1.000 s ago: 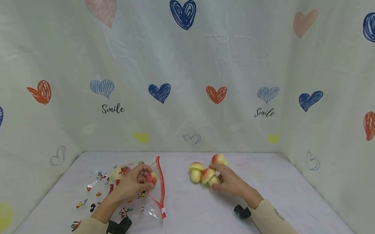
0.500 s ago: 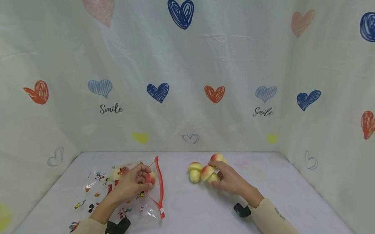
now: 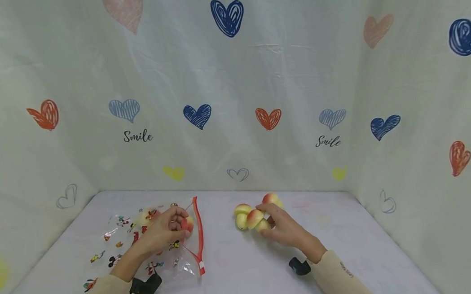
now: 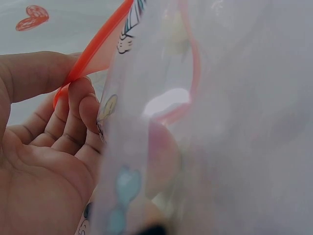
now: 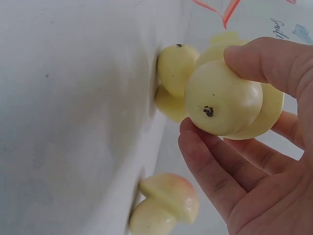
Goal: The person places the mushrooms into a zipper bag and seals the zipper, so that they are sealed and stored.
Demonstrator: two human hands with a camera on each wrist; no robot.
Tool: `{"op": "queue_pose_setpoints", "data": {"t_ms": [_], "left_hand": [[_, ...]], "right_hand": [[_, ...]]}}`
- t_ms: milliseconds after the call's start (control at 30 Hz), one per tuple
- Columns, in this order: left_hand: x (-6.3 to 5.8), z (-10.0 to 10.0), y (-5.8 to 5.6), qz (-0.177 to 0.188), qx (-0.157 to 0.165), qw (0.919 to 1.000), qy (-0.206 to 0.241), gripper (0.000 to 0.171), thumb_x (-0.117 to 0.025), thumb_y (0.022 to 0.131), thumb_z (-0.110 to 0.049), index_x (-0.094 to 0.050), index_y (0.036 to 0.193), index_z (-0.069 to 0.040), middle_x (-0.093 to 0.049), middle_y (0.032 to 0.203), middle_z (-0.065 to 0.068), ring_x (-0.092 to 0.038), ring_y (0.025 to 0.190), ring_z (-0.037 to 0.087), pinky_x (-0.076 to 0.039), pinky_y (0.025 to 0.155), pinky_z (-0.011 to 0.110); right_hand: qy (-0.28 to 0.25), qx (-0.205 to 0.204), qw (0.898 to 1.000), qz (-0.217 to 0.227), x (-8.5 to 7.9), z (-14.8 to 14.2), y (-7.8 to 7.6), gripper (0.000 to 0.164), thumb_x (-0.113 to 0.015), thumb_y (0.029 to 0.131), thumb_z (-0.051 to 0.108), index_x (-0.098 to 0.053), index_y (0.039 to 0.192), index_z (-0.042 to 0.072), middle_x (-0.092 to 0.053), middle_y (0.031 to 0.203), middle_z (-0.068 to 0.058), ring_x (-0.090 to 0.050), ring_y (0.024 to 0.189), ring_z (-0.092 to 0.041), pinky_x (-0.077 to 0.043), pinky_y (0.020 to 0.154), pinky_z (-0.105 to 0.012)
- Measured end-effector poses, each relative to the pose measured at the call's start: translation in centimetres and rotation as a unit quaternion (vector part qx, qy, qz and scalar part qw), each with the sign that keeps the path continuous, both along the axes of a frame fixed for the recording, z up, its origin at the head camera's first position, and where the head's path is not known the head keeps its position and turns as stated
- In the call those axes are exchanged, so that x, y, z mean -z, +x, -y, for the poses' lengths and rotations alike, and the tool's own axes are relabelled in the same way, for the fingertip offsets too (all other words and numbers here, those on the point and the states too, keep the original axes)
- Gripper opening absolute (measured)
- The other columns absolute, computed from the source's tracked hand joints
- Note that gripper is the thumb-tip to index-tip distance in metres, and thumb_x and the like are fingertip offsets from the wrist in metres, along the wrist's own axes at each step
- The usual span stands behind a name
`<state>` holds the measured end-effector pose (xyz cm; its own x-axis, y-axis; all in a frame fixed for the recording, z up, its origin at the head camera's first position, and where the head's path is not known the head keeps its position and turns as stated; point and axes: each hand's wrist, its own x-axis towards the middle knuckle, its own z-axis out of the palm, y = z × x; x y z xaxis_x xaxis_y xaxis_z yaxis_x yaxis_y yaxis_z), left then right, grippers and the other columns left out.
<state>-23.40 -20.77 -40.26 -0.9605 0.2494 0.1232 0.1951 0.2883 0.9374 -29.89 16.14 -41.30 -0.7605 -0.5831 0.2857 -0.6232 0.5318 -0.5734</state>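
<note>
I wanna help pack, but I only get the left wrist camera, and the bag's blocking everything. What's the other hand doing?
Observer: The right hand is holding a mushroom with a reddish and yellow cap.

Operator: Ooh! Are there more mushrooms on the table, outside the bag?

Observer: Yes, the head view shows two more on the table: a second mushroom next to the held one, and a third mushroom farther back.

Operator: What does the bottom of the held one look like?

Observer: In the right wrist view, its pale stem has a dark spot on the end.
</note>
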Motion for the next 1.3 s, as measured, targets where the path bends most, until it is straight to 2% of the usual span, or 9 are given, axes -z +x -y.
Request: {"op": "queue_pose_setpoints", "data": {"t_ms": [200, 400, 600, 900, 1100, 1300], "left_hand": [[-0.3, 0.0, 0.2, 0.003, 0.003, 1.0000, 0.009, 0.043, -0.071, 0.084, -0.003, -0.045, 0.118, 0.002, -0.051, 0.096, 0.014, -0.055, 0.083, 0.021, -0.048, 0.066, 0.025], [-0.5, 0.0, 0.3, 0.002, 0.008, 0.9999, 0.012, 0.044, -0.071, 0.084, -0.003, -0.044, 0.118, 0.004, -0.051, 0.096, 0.015, -0.055, 0.083, 0.022, -0.048, 0.066, 0.024], [-0.3, 0.1, 0.2, 0.003, -0.003, 1.0000, 0.002, 0.042, -0.071, 0.083, -0.002, -0.046, 0.117, 0.001, -0.051, 0.095, 0.013, -0.056, 0.082, 0.020, -0.048, 0.066, 0.025], [-0.1, 0.2, 0.1, -0.008, 0.008, 0.9999, 0.005, 0.045, -0.072, 0.083, -0.005, -0.045, 0.117, 0.003, -0.051, 0.096, 0.014, -0.055, 0.082, 0.020, -0.048, 0.067, 0.025], [-0.1, 0.2, 0.1, -0.008, 0.002, 1.0000, 0.004, 0.045, -0.073, 0.083, -0.005, -0.046, 0.117, 0.003, -0.051, 0.095, 0.014, -0.055, 0.082, 0.020, -0.048, 0.066, 0.024], [-0.1, 0.1, 0.0, -0.002, -0.002, 1.0000, 0.002, 0.044, -0.073, 0.083, -0.004, -0.046, 0.117, 0.002, -0.051, 0.095, 0.013, -0.055, 0.081, 0.020, -0.048, 0.066, 0.024]], "right_hand": [[0.005, -0.007, 1.000, 0.006, -0.1, 0.4, 0.2, 0.060, -0.072, 0.081, 0.011, -0.045, 0.135, 0.013, -0.050, 0.129, 0.000, -0.058, 0.085, -0.020, -0.052, 0.077, -0.034], [0.008, -0.003, 1.000, -0.004, -0.2, 0.8, 0.5, 0.061, -0.072, 0.082, 0.011, -0.045, 0.136, 0.010, -0.050, 0.126, -0.002, -0.058, 0.085, -0.019, -0.052, 0.078, -0.037], [-0.001, -0.019, 1.000, -0.002, -0.2, 1.4, 0.7, 0.062, -0.071, 0.081, 0.012, -0.044, 0.137, 0.010, -0.049, 0.128, -0.002, -0.058, 0.087, -0.020, -0.052, 0.079, -0.037], [-0.007, -0.038, 0.999, 0.005, -0.5, 2.6, 0.9, 0.063, -0.070, 0.082, 0.010, -0.044, 0.138, 0.010, -0.050, 0.125, 0.000, -0.058, 0.087, -0.020, -0.051, 0.079, -0.034], [-0.015, -0.064, 0.998, -0.013, -0.4, 3.6, 0.8, 0.063, -0.070, 0.081, 0.009, -0.044, 0.138, 0.008, -0.049, 0.124, -0.004, -0.058, 0.085, -0.020, -0.052, 0.077, -0.032], [-0.014, -0.069, 0.997, -0.013, -0.5, 4.6, 0.9, 0.061, -0.069, 0.082, 0.011, -0.044, 0.137, 0.011, -0.048, 0.131, -0.001, -0.055, 0.091, -0.016, -0.051, 0.080, -0.031]]}}
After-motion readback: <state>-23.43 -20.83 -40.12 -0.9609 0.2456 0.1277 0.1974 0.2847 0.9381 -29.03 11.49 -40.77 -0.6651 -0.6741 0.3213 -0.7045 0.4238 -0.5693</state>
